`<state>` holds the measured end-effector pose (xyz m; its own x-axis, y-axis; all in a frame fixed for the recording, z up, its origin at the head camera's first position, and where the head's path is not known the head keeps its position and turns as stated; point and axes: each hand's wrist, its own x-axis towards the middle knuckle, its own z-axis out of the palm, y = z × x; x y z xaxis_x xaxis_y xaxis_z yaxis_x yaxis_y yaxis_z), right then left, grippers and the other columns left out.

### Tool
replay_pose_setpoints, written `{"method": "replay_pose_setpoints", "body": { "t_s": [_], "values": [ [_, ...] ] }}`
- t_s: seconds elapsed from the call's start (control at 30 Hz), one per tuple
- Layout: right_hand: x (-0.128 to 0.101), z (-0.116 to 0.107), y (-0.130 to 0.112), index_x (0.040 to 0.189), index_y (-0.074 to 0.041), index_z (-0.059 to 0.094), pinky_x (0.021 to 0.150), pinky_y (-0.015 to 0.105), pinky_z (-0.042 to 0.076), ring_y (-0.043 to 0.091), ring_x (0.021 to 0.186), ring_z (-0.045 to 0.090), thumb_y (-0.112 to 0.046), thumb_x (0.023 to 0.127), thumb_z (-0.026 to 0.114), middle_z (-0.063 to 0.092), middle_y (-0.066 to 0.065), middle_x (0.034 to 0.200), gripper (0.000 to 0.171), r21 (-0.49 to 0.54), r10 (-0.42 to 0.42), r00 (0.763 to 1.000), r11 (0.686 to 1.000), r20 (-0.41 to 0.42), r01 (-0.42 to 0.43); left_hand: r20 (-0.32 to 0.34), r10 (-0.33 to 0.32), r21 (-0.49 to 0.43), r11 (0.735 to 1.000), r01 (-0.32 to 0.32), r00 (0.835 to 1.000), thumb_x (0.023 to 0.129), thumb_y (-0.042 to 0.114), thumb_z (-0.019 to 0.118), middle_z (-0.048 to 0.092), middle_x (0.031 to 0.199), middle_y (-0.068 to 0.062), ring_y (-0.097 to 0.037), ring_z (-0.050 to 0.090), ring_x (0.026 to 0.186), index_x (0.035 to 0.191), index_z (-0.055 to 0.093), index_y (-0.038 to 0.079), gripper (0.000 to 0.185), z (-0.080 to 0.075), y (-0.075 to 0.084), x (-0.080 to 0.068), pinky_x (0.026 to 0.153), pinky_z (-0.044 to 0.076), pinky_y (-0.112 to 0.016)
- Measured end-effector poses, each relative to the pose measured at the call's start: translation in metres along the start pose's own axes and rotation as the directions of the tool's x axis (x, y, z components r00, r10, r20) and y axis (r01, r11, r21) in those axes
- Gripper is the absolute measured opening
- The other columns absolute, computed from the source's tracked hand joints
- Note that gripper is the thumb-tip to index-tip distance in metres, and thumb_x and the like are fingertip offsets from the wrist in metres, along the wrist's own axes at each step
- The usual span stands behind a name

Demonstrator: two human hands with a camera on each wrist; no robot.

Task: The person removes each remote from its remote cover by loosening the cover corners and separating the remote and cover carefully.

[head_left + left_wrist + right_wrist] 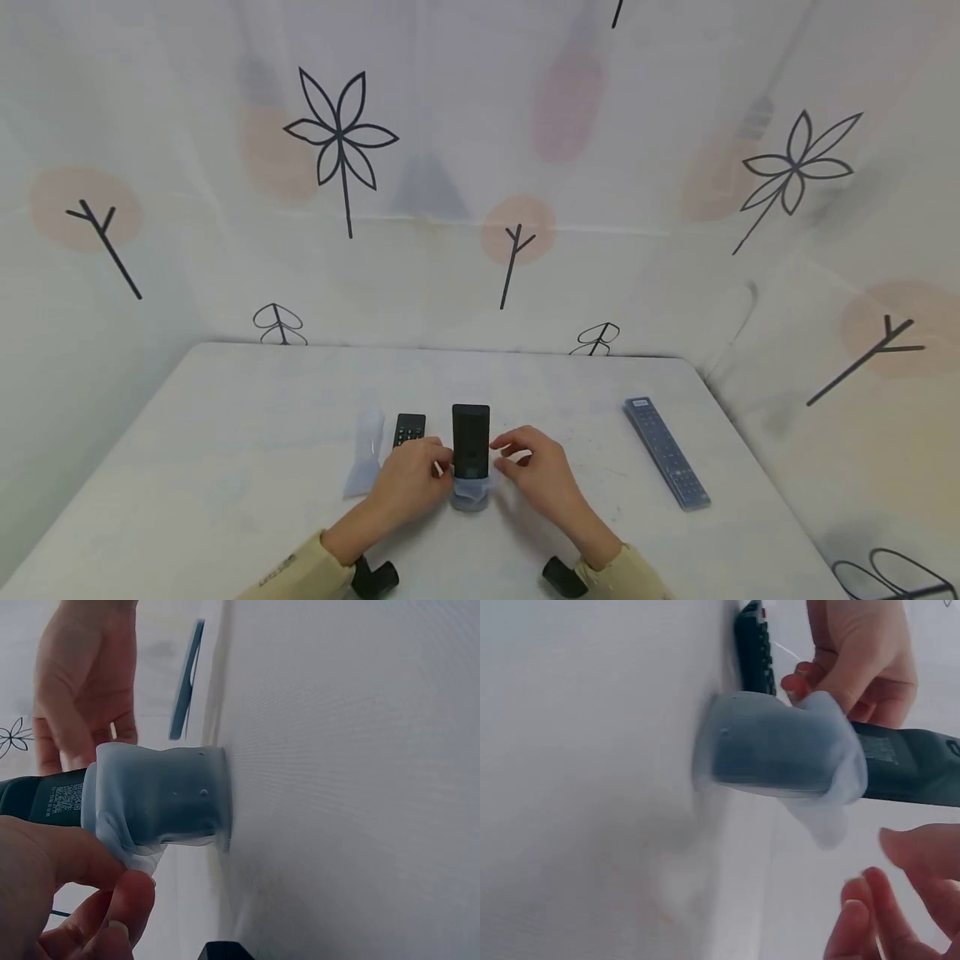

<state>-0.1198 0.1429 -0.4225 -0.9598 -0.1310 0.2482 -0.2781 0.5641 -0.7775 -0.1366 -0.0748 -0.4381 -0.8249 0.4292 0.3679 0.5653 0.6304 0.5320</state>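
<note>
A black remote control (471, 442) stands upright on the table, its lower part inside a translucent bluish cover (161, 791) that is bunched at its upper edge. My left hand (414, 477) pinches a fold of that edge between thumb and fingers, clearest in the left wrist view. On the other side, my right hand (542, 471) hovers beside the remote, fingers loosely bent. In the right wrist view a gap shows between the right thumb and fingertips (874, 879), with nothing held there, and a loose flap of the cover (821, 821) hangs nearby.
A smaller black remote (409, 427) lies behind my left hand, next to a flat translucent cover (367, 450). Far to the right lies a long remote in a bluish cover (667, 454). The white table (247, 433) meets a patterned cloth backdrop (435, 275).
</note>
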Motion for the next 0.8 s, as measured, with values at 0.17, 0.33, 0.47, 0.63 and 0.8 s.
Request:
{"method": "replay_pose_setpoints", "body": {
  "t_s": [0.17, 0.33, 0.47, 0.63, 0.8],
  "values": [
    [0.001, -0.006, -0.01, 0.112, -0.018, 0.07, 0.081, 0.032, 0.054, 0.018, 0.097, 0.065, 0.004, 0.081, 0.079, 0.067, -0.006, 0.105, 0.039, 0.118, -0.01, 0.999, 0.993, -0.052, 0.017, 0.0, 0.019, 0.0, 1.0, -0.019, 1.0, 0.075, -0.002, 0.071, 0.057, 0.07, 0.011, -0.001, 0.05, 0.059, 0.074, 0.072, 0.015, 0.017, 0.001, 0.003, -0.001, 0.053, 0.042, -0.02],
    [0.001, -0.011, -0.018, 0.123, -0.014, 0.066, 0.085, 0.033, 0.054, 0.022, 0.102, 0.063, 0.009, 0.083, 0.075, 0.067, -0.002, 0.111, 0.047, 0.214, -0.085, 0.993, 0.972, -0.081, 0.101, -0.008, 0.042, 0.045, 0.998, -0.042, 0.999, 0.075, -0.001, 0.071, 0.056, 0.069, 0.011, -0.001, 0.049, 0.059, 0.073, 0.071, 0.016, 0.016, 0.003, 0.005, -0.001, 0.052, 0.041, -0.019],
    [-0.001, -0.013, -0.023, 0.126, -0.011, 0.064, 0.085, 0.031, 0.054, 0.02, 0.103, 0.062, 0.012, 0.084, 0.071, 0.066, 0.002, 0.115, 0.048, 0.293, -0.137, 0.987, 0.944, -0.079, 0.155, -0.009, 0.043, 0.054, 0.998, -0.042, 0.999, 0.076, 0.0, 0.072, 0.056, 0.069, 0.011, -0.001, 0.049, 0.058, 0.073, 0.071, 0.016, 0.016, 0.004, 0.005, -0.002, 0.052, 0.041, -0.019],
    [-0.004, -0.013, -0.029, 0.128, -0.007, 0.062, 0.088, 0.033, 0.054, 0.023, 0.105, 0.062, 0.005, 0.088, 0.071, 0.065, 0.008, 0.117, 0.043, 0.361, -0.167, 0.985, 0.917, -0.048, 0.173, -0.02, 0.044, 0.059, 0.997, -0.043, 0.999, 0.075, 0.0, 0.071, 0.055, 0.068, 0.011, -0.001, 0.048, 0.058, 0.072, 0.07, 0.017, 0.017, 0.005, 0.005, -0.002, 0.051, 0.041, -0.019],
    [-0.004, -0.012, -0.033, 0.124, -0.01, 0.066, 0.089, 0.034, 0.053, 0.022, 0.103, 0.064, -0.007, 0.09, 0.074, 0.067, 0.006, 0.116, 0.035, 0.372, -0.09, 0.994, 0.922, -0.057, 0.104, -0.029, 0.065, 0.068, 0.996, -0.063, 0.997, 0.074, 0.0, 0.071, 0.056, 0.067, 0.01, -0.001, 0.049, 0.058, 0.07, 0.068, 0.018, 0.018, 0.005, 0.006, -0.002, 0.051, 0.041, -0.019]
  ]
}}
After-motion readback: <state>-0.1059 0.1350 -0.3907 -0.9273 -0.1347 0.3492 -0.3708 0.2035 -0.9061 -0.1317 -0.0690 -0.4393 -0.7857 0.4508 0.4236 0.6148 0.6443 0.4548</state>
